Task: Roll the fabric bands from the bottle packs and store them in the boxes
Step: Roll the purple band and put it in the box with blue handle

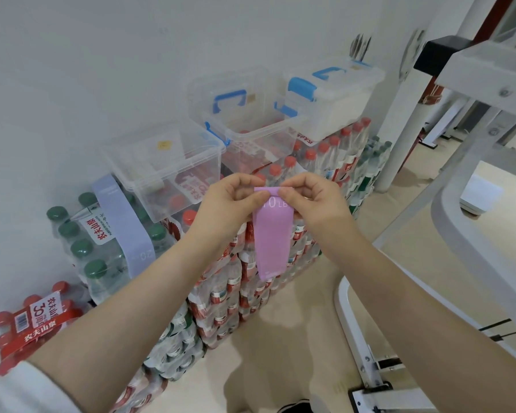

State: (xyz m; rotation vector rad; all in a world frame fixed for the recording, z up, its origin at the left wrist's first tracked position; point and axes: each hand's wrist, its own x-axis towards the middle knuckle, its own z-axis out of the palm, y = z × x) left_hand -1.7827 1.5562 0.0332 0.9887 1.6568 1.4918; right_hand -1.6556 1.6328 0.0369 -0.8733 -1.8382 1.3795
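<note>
A pink-purple fabric band [273, 239] hangs down in front of me, its top edge folded over. My left hand [231, 201] pinches that top edge from the left and my right hand [313, 198] pinches it from the right. A pale lilac band [122, 225] is still wrapped around a green-capped bottle pack [102, 248] at the left. Two clear open boxes [164, 165] [259, 135] stand on the stacked packs, the second with its lid and blue handle raised. A third box [337, 93], with blue latches, is shut.
Red-capped bottle packs [239, 281] are stacked several high against the white wall. A low red pack [33, 326] lies at the far left. A white metal frame and curved white table [471, 228] stand close on the right. Beige floor shows below my arms.
</note>
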